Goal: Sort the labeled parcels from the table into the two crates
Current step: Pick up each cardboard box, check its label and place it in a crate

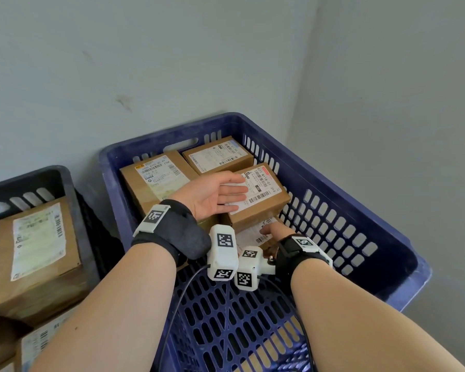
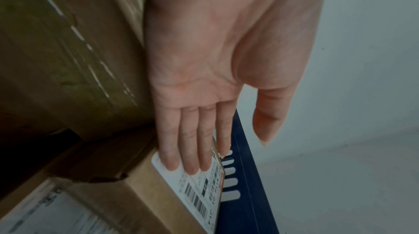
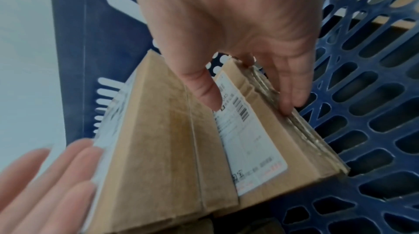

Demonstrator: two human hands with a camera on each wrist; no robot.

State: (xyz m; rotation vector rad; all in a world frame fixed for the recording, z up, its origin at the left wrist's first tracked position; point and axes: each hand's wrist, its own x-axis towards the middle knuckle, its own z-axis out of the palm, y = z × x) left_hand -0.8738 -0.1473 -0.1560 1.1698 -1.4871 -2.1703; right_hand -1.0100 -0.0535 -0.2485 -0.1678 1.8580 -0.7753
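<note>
Head view evenly lit; wrist views dim, blurred

Under the flat left hand point(image 1: 215, 194), the box point(image 1: 263, 208) is matt brown cardboard with a smooth white paper label point(image 1: 258, 187). The surrounding blue crate point(image 1: 341, 210) is slotted plastic, scuffed and dusty-looking along its rim.

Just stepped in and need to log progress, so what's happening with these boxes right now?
A person is arranging labeled cardboard parcels inside the blue crate. Their left hand lies flat, fingers straight, on the label of the top parcel near the crate's right wall. Their right hand holds the flat parcel below it, thumb on its label and fingers along its edge. Two more parcels sit at the back of this crate, and the black crate to the left holds others.
</note>
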